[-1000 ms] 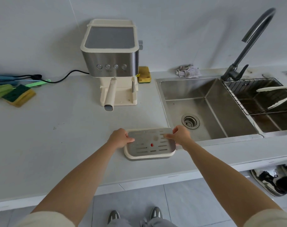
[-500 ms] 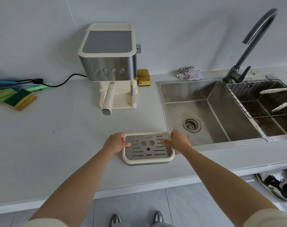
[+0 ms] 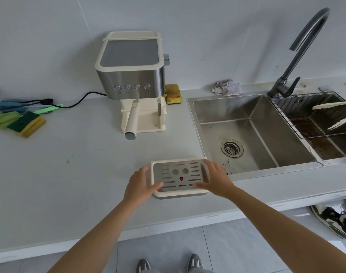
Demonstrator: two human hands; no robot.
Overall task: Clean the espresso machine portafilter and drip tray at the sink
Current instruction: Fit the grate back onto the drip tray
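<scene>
Head view of the desk (image 3: 69,174), read from left to right. At the far left lie a green-and-yellow sponge (image 3: 26,124) and some green and blue utensils, from which a black cable (image 3: 79,101) runs to the espresso machine (image 3: 131,75) standing against the wall. The portafilter (image 3: 132,119) is locked under the machine, its cream handle pointing toward the viewer. A yellow sponge (image 3: 173,94) sits just behind the machine's right side. Near the front edge of the desk the left hand (image 3: 139,186) flanks the drip tray (image 3: 180,177), fingers nearly straight along the tray's left rim and thumb laid on the slotted metal grille. The tray rests flat on the desk, just left of the sink's front corner. The right hand (image 3: 215,180) mirrors the left, fingers extended along the right rim and thumb on the grille; neither hand curls round the tray. Farther right are a crumpled cloth (image 3: 227,88) by the wall, the steel sink (image 3: 266,123) with its drain (image 3: 231,148), the dark faucet (image 3: 298,56) and a wire rack (image 3: 306,115) over the second basin. A shoe (image 3: 333,219) lies on the floor below.
</scene>
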